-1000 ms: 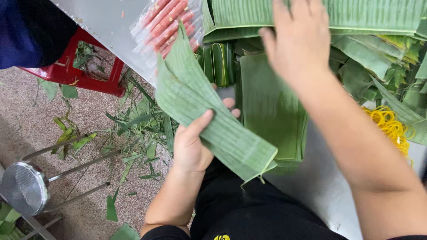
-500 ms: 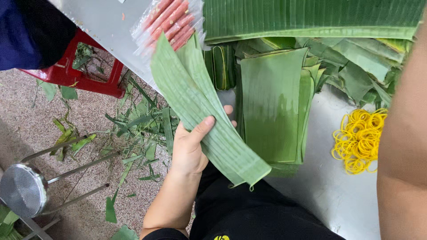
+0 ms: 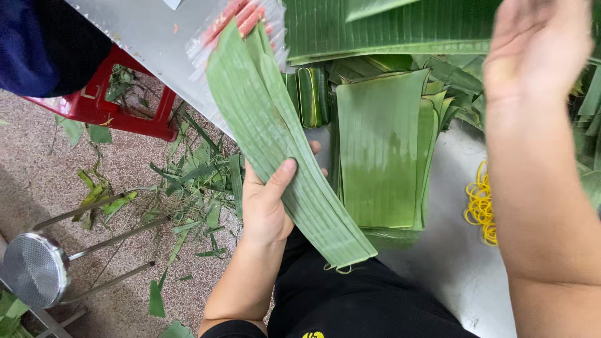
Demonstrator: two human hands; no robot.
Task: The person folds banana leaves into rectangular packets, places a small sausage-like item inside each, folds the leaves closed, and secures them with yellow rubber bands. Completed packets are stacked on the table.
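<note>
While my left hand (image 3: 266, 206) pinches the long leaf strip (image 3: 282, 144) off the table edge, my right hand (image 3: 538, 44) is raised, spread and empty, above the cut leaf stack (image 3: 382, 150) and yellow rubber bands (image 3: 481, 203); half a second ago only its forearm showed.

Ribbed green leaf strips (image 3: 282, 144), yellow rubber bands (image 3: 481, 203), red stool (image 3: 119, 103).

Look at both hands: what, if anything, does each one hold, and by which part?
The left hand holds long green leaf strips near their middle, thumb on top. The right hand is raised, open and empty.
</note>
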